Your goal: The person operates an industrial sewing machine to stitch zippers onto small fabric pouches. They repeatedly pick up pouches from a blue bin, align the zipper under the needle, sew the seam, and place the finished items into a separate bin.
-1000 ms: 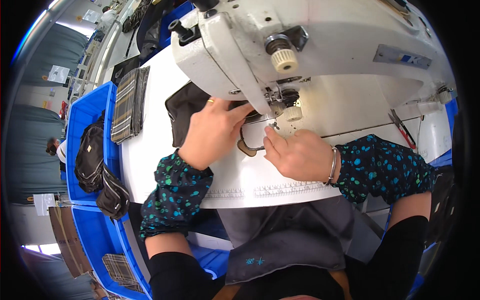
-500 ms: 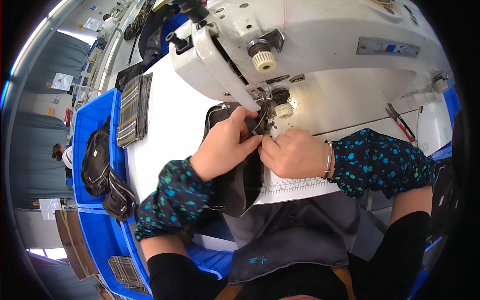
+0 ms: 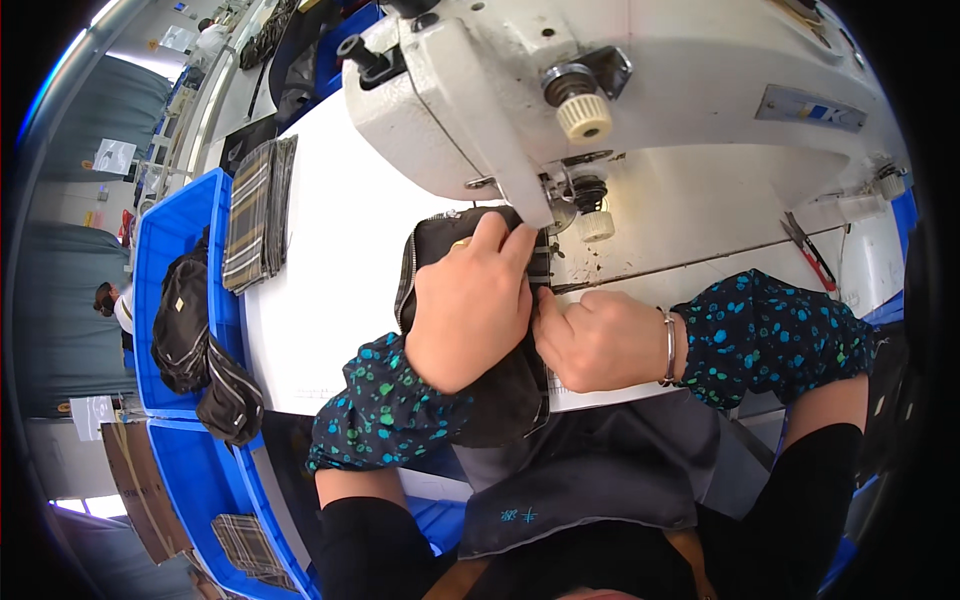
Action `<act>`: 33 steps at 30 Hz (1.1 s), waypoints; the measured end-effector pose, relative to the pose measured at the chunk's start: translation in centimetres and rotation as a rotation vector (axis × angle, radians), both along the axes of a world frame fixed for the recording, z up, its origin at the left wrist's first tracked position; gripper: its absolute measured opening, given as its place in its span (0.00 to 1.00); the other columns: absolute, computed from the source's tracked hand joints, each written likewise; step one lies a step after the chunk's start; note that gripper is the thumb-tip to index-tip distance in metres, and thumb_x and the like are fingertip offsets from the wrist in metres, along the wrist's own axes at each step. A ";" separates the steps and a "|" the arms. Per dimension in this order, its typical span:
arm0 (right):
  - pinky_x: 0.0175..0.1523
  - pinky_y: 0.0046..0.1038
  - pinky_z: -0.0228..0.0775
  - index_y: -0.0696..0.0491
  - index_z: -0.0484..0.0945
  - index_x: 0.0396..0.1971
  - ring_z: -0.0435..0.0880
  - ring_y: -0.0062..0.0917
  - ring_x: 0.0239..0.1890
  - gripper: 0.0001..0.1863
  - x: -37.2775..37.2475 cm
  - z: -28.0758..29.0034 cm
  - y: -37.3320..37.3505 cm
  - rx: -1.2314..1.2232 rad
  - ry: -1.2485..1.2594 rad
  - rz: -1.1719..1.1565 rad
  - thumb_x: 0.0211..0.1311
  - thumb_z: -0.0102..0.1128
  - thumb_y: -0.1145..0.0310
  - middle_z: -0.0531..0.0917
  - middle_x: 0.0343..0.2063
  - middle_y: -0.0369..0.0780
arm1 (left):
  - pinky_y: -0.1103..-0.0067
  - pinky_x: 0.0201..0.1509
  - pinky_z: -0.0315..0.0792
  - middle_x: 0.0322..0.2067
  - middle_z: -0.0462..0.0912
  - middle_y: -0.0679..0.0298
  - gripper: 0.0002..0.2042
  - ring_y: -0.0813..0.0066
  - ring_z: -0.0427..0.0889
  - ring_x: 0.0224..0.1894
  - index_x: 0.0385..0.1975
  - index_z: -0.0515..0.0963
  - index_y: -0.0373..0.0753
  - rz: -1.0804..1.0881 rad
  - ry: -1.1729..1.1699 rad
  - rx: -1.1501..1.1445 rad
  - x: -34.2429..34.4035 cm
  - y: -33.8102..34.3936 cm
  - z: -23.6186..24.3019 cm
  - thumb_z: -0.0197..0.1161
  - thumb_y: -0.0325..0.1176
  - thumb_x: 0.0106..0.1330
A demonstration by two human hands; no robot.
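A black zippered bag (image 3: 490, 405) lies on the white sewing table, its upper right edge beside the needle area of a white sewing machine (image 3: 430, 110). My left hand (image 3: 470, 310) rests palm down across the bag, index and middle fingers stretched toward the machine's needle area. Its thumb side faces the bag's right edge. Close by on the right, my right hand (image 3: 590, 340) has its fingers curled, thumb and index finger pinching that edge. Striped plaid fabric shows there. The needle itself is hidden behind the machine head.
Folded plaid pieces (image 3: 258, 215) are stacked at the table's left. Beside them stands a blue bin (image 3: 150, 290) holding black bags (image 3: 185, 325); a second blue bin (image 3: 190, 470) holds more plaid pieces. Red-handled scissors (image 3: 810, 255) lie at the right. Debris is scattered near the needle.
My left hand has gone from pinching the bag's edge to lying over its top. The bag has shifted slightly right in view, and my right hand sits a little lower.
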State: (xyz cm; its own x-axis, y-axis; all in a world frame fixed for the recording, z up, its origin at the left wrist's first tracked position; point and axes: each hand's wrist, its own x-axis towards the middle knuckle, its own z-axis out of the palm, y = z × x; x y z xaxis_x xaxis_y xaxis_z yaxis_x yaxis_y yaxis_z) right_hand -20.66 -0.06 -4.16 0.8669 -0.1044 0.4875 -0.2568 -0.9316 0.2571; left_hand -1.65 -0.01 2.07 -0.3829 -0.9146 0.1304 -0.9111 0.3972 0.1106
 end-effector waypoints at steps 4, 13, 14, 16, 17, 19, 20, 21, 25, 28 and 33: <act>0.23 0.26 0.73 0.67 0.85 0.28 0.85 0.31 0.23 0.17 0.3 -0.2 -0.1 0.015 -0.062 0.024 0.44 0.63 0.66 0.86 0.31 0.62 | 0.63 0.31 0.79 0.34 0.80 0.62 0.09 0.56 0.87 0.31 0.42 0.81 0.43 0.040 0.081 -0.025 0.4 -1.6 -1.6 0.64 0.29 0.62; 0.21 0.25 0.71 0.67 0.85 0.28 0.85 0.30 0.22 0.17 0.3 -0.3 0.3 0.001 -0.071 -0.012 0.44 0.63 0.66 0.87 0.32 0.62 | 0.68 0.27 0.78 0.36 0.79 0.64 0.16 0.63 0.86 0.32 0.47 0.85 0.42 -0.038 -0.159 -0.050 0.6 -0.6 -1.2 0.65 0.31 0.57; 0.21 0.25 0.70 0.66 0.85 0.28 0.85 0.30 0.22 0.17 0.3 -0.2 0.3 0.006 -0.074 -0.015 0.44 0.63 0.65 0.87 0.32 0.62 | 0.68 0.27 0.78 0.34 0.81 0.63 0.19 0.62 0.86 0.30 0.52 0.84 0.40 -0.059 -0.128 0.004 0.6 -0.3 -1.0 0.65 0.31 0.59; 0.21 0.25 0.70 0.66 0.85 0.27 0.85 0.30 0.22 0.17 0.2 -0.2 0.4 0.021 -0.072 -0.020 0.44 0.63 0.65 0.87 0.33 0.62 | 0.66 0.28 0.77 0.29 0.81 0.62 0.17 0.59 0.85 0.27 0.51 0.86 0.42 -0.067 -0.045 0.051 0.4 0.3 -0.6 0.65 0.31 0.60; 0.21 0.25 0.70 0.65 0.85 0.26 0.85 0.30 0.22 0.16 0.0 -0.2 0.5 0.034 -0.066 -0.028 0.44 0.62 0.65 0.87 0.33 0.63 | 0.65 0.29 0.77 0.27 0.82 0.61 0.17 0.57 0.84 0.26 0.50 0.86 0.42 -0.070 -0.003 0.074 0.3 0.4 -0.4 0.65 0.30 0.61; 0.21 0.25 0.69 0.64 0.85 0.26 0.85 0.30 0.23 0.16 0.0 -0.2 0.8 0.047 -0.048 -0.043 0.43 0.62 0.65 0.87 0.32 0.62 | 0.64 0.31 0.78 0.27 0.84 0.58 0.18 0.54 0.85 0.28 0.53 0.85 0.39 -0.099 0.073 0.151 0.4 0.5 -0.1 0.65 0.30 0.61; 0.21 0.25 0.68 0.64 0.85 0.26 0.85 0.31 0.23 0.17 -0.1 -0.1 1.0 0.050 -0.033 -0.055 0.43 0.62 0.64 0.87 0.32 0.62 | 0.64 0.32 0.78 0.28 0.85 0.57 0.19 0.54 0.85 0.28 0.53 0.85 0.39 -0.105 0.104 0.169 0.3 0.6 -0.4 0.65 0.30 0.61; 0.21 0.24 0.68 0.64 0.85 0.26 0.85 0.31 0.23 0.17 -0.1 0.0 1.2 0.051 -0.018 -0.062 0.42 0.62 0.64 0.87 0.32 0.62 | 0.64 0.32 0.78 0.29 0.86 0.56 0.19 0.53 0.85 0.29 0.53 0.85 0.38 -0.106 0.134 0.184 0.4 0.7 -0.5 0.66 0.30 0.61; 0.21 0.24 0.65 0.65 0.86 0.27 0.85 0.31 0.24 0.18 -0.7 1.0 1.4 0.026 0.017 -0.072 0.41 0.62 0.64 0.87 0.31 0.60 | 0.65 0.34 0.78 0.32 0.85 0.47 0.21 0.50 0.85 0.29 0.55 0.82 0.31 -0.121 0.371 0.287 0.5 0.6 -1.0 0.67 0.26 0.60; 0.20 0.24 0.64 0.64 0.86 0.28 0.85 0.30 0.23 0.18 -0.8 1.2 1.5 0.006 0.026 -0.095 0.42 0.62 0.64 0.87 0.31 0.60 | 0.66 0.35 0.78 0.32 0.85 0.46 0.22 0.50 0.85 0.29 0.56 0.81 0.30 -0.122 0.382 0.298 0.4 0.6 -1.1 0.67 0.25 0.60; 0.20 0.26 0.67 0.64 0.86 0.30 0.83 0.27 0.19 0.17 -0.6 0.4 1.0 0.041 0.009 -0.126 0.45 0.62 0.66 0.88 0.34 0.61 | 0.63 0.37 0.78 0.34 0.85 0.47 0.21 0.48 0.85 0.32 0.56 0.80 0.30 -0.090 0.375 0.299 0.4 0.2 -1.3 0.65 0.28 0.63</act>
